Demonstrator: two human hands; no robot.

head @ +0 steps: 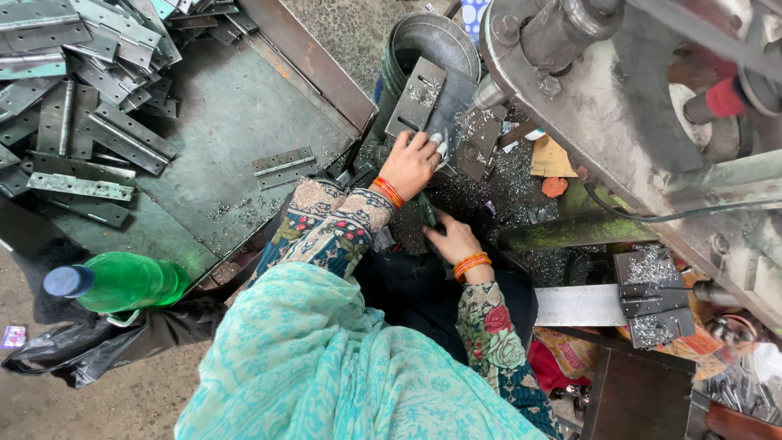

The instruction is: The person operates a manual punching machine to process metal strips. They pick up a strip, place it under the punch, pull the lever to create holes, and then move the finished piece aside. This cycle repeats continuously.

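Observation:
My left hand [411, 163] reaches forward and grips a flat grey metal hinge plate [446, 114], holding it against the slotted work plate [415, 94] under the drill tip [489, 94] of the machine [619, 106]. My right hand [452, 240] lies lower, just left of a long green lever [570, 232]. Its fingers curl over a dark green part [426, 212], and I cannot make out whether they grip it. Both wrists carry orange bangles. Metal shavings [521, 175] cover the area around the drill.
A metal tray [236, 106] at the left holds a pile of several hinges [73, 90] and one loose hinge [283, 165]. A green bottle [122, 281] with a blue cap lies on a black bag [90, 350]. A steel bucket [432, 41] stands behind the work plate.

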